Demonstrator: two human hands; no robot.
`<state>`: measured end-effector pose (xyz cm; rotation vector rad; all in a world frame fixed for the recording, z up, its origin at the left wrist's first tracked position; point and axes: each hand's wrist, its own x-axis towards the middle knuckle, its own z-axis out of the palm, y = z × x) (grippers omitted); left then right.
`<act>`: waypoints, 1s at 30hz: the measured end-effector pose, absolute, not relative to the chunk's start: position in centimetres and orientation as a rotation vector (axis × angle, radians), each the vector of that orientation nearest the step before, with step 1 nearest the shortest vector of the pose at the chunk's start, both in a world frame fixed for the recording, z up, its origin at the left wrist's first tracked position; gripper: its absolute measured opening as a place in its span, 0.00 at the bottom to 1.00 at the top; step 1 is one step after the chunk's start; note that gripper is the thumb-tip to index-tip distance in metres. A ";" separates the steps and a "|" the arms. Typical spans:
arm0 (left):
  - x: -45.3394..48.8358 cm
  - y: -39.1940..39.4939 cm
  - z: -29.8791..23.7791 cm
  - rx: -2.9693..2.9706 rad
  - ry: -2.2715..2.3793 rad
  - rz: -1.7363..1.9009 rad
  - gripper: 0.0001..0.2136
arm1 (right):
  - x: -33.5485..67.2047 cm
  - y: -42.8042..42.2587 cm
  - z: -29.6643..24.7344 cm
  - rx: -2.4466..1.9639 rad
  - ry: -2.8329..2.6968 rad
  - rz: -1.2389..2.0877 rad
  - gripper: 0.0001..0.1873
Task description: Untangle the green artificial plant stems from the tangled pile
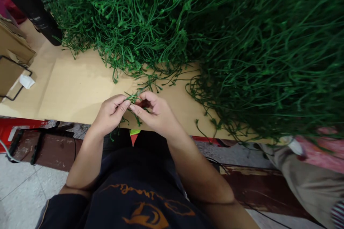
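Note:
My left hand and my right hand meet at the near edge of a cardboard-covered table. Both pinch small green plastic sprigs between thumb and fingers. A few green strands hang below my left hand over the table edge. Behind the hands, a large heap of green artificial stems covers the back and right of the table.
A black cylinder leans at the top left. A cardboard box with a black wire handle and a white scrap lies at the left. Another person's trouser leg shows at the lower right. Brown boards lie on the floor.

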<state>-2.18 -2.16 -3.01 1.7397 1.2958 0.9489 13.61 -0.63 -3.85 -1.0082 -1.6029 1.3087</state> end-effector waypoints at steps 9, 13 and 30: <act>-2.0 -2.2 -2.8 1.675 1.248 0.953 0.13 | 14.3 -0.1 -2.8 -1.016 -1.870 1.211 0.10; -2.0 -2.3 -2.4 1.680 1.217 0.920 0.14 | 14.6 0.3 -2.2 -0.979 -1.917 1.219 0.11; -2.3 -3.7 -0.9 1.771 1.068 1.063 0.19 | 14.0 3.7 -3.3 -1.284 -1.720 0.679 0.16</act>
